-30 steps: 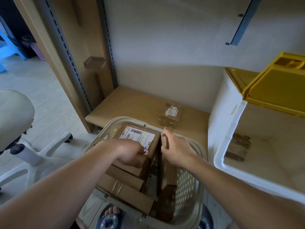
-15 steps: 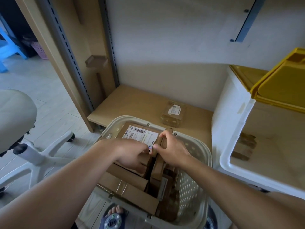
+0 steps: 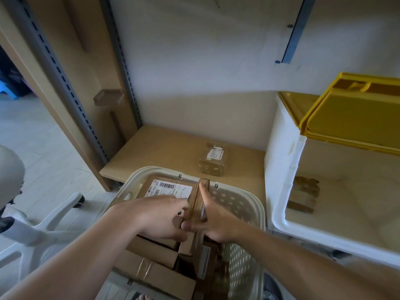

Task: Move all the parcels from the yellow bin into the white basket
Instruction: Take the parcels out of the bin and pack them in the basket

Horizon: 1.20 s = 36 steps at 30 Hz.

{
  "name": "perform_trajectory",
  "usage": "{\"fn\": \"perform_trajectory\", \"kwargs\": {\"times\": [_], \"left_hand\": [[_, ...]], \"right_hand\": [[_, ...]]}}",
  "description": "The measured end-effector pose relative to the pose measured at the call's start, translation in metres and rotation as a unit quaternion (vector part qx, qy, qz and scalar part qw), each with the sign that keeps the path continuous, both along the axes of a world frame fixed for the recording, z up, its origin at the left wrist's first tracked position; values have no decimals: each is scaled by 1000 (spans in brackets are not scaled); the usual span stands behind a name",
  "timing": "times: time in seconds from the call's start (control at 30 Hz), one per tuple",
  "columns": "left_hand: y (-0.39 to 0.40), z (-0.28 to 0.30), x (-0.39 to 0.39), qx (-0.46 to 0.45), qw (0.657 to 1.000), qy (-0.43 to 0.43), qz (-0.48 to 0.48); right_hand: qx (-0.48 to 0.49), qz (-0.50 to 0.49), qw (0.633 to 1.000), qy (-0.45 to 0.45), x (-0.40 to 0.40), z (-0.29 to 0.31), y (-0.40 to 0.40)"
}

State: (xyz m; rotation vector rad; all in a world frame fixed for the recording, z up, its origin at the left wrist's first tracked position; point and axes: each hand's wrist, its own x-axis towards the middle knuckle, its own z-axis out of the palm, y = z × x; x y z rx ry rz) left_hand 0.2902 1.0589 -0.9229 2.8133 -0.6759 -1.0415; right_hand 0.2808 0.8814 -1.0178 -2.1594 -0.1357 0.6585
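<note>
The white basket (image 3: pixel 257 204) stands low in the middle and holds several brown cardboard parcels. My right hand (image 3: pixel 218 221) grips a thin brown parcel (image 3: pixel 198 202) standing on edge in the basket, with the index finger laid along its top. My left hand (image 3: pixel 158 215) lies on a labelled parcel (image 3: pixel 166 187) just left of it, with the fingers curled over that parcel's right edge against the thin one. At the right is the yellow bin (image 3: pixel 281 169), white-walled with a raised yellow lid (image 3: pixel 350 118). One brown parcel (image 3: pixel 304 195) lies inside it.
A small taped parcel (image 3: pixel 213 162) sits on the wooden shelf (image 3: pixel 164 152) behind the basket. A shelf upright with a slotted metal rail (image 3: pixel 65 83) rises at the left. A white office chair base (image 3: pixel 43 226) stands on the floor at the left.
My right hand has slid toward me along the thin parcel and now holds it upright against the labelled parcel. My left hand has closed in beside it.
</note>
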Motion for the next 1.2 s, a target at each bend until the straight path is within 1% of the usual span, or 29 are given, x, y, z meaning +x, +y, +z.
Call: {"fn": "perform_trajectory", "kwargs": {"times": [0.07, 0.13, 0.2, 0.3, 0.4, 0.47, 0.57, 0.6, 0.73, 0.8, 0.83, 0.9, 0.97, 1.03, 1.1, 1.2], "left_hand": [[0, -3, 2, -19, 1000, -6, 5], [0, -4, 3, -55, 998, -9, 10], [-4, -2, 3, -80, 997, -14, 9], [-12, -6, 5, -63, 998, -10, -4], [-16, -14, 7, -43, 999, 15, -5], [-17, -18, 8, -44, 999, 22, 1], [-22, -21, 5, -63, 998, 27, 1], [-23, -23, 4, -66, 997, 30, -2], [-24, -24, 1, -61, 998, 29, -10], [-23, -21, 1, -62, 998, 28, -8], [-21, -19, 2, -59, 998, 27, -5], [-18, -17, 3, -59, 998, 19, 3], [-14, -16, 4, -72, 997, 5, 9], [-9, -16, 6, -93, 996, -13, 15], [-4, -16, 9, -103, 994, -33, 16], [3, -15, 15, -134, 989, -59, 21]], "right_hand": [[1, -2, 1000, -13, -10, 8, 1], [-6, -47, 999, -14, -19, 17, 4], [-12, -78, 996, -35, -20, 18, 0], [-30, -74, 995, -67, -17, 15, -5], [-27, -48, 998, -31, -20, 9, -7], [-60, -1, 998, 10, -22, -1, -8], [-117, 65, 989, 68, -23, -18, -8], [-121, 75, 987, 70, -23, -23, -8], [-117, 96, 988, 25, -20, -21, -11], [-122, 75, 989, 30, -17, -12, -12], [-138, 62, 988, 44, -15, -7, -12], [-182, 40, 982, 43, -9, 5, -11], [-220, 10, 975, 13, -2, 21, -9], [-236, -12, 971, -28, 5, 34, -7], [-240, -27, 968, -69, 11, 44, -6], [-229, -53, 967, -98, 18, 58, -4]]}}
